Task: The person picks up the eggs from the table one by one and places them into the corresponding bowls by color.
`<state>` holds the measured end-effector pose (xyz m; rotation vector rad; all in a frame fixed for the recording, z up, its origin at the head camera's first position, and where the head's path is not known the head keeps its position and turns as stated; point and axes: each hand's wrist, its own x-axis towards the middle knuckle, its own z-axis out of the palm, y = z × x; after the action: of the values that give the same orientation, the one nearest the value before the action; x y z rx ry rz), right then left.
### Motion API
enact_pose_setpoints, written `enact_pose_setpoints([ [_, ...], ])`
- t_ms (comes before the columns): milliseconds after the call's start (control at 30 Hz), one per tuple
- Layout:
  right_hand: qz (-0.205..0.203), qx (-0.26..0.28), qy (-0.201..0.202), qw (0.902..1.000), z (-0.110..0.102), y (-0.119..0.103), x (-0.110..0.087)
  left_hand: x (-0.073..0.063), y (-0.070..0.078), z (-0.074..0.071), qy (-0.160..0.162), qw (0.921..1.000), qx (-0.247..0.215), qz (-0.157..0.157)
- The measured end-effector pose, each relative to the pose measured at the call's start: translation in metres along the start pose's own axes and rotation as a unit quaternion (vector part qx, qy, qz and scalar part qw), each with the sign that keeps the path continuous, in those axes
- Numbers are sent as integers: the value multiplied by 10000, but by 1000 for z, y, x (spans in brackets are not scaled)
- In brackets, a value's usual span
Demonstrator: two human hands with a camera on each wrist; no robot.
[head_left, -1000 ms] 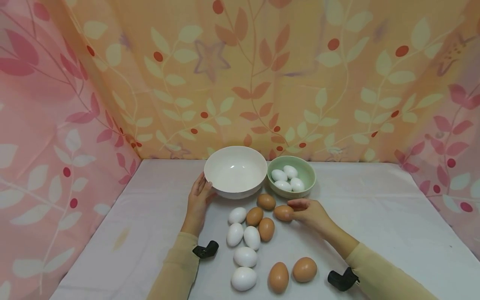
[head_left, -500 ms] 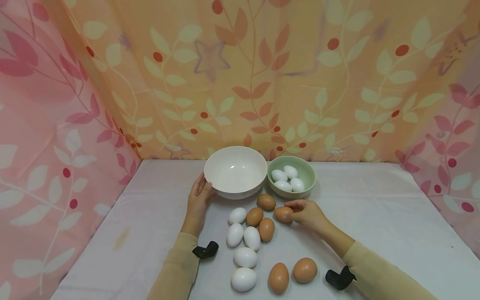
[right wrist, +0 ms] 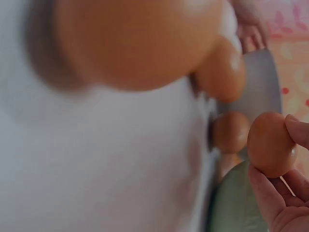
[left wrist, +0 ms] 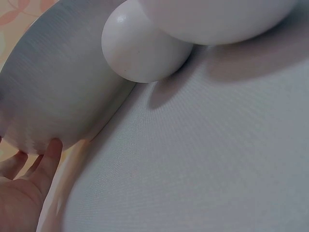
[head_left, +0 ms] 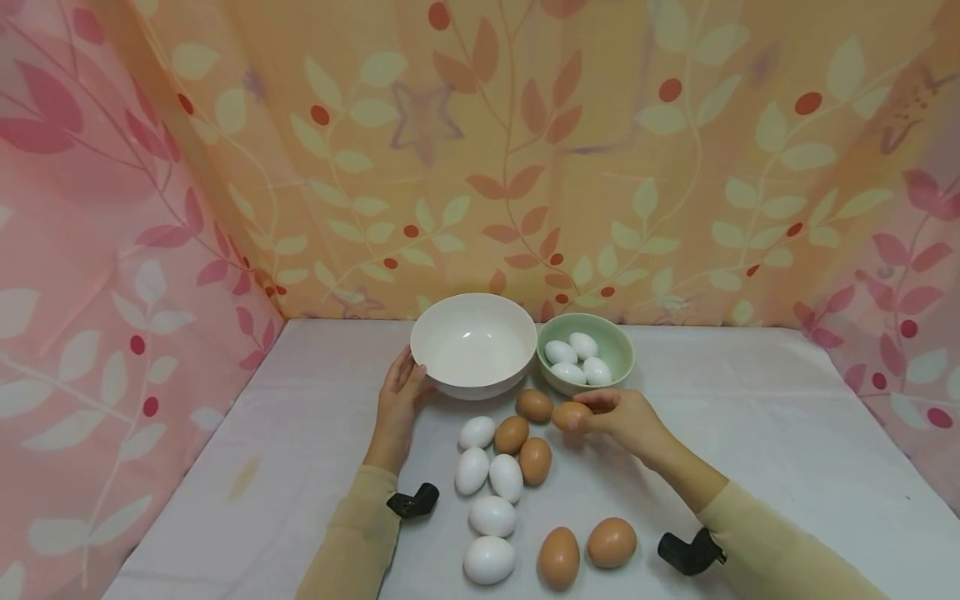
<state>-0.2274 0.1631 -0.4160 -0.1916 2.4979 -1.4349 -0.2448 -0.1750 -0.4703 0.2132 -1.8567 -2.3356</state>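
My right hand [head_left: 626, 421] pinches a brown egg [head_left: 572, 415] between thumb and fingers, just in front of the green bowl [head_left: 621, 354]. In the right wrist view this egg [right wrist: 271, 145] shows between the fingertips, raised off the cloth. Several white eggs [head_left: 583, 345] lie inside the green bowl. My left hand [head_left: 397, 408] rests against the left side of a large white bowl [head_left: 474, 342], whose visible inside holds nothing. In the left wrist view, the fingers [left wrist: 50, 159] touch the bowl's outer wall [left wrist: 58, 77] with the fingertips.
Three brown eggs [head_left: 535, 461] sit close together before the bowls, next to several white eggs [head_left: 492, 517] running toward the near edge. Two more brown eggs [head_left: 558, 558] lie nearer, to the right. A floral curtain [head_left: 480, 167] stands behind the white-covered table [head_left: 750, 417].
My right hand has taken hold of the brown egg and raised it slightly toward the green bowl. My left hand stays at the white bowl.
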Motion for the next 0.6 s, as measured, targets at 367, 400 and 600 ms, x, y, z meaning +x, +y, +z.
enact_pose_setpoints([
  [367, -368, 236, -161, 9989, -11, -40, 16, 2, -3, 1, 0, 10000, 52, 3],
  [400, -398, 183, -113, 9990, -10, -43, 20, 2, -3, 1, 2, 10000, 40, 8],
  [600, -357, -103, 44, 9993, 0, -64, 38, 1, -2, 1, 18, 10000, -29, 2],
])
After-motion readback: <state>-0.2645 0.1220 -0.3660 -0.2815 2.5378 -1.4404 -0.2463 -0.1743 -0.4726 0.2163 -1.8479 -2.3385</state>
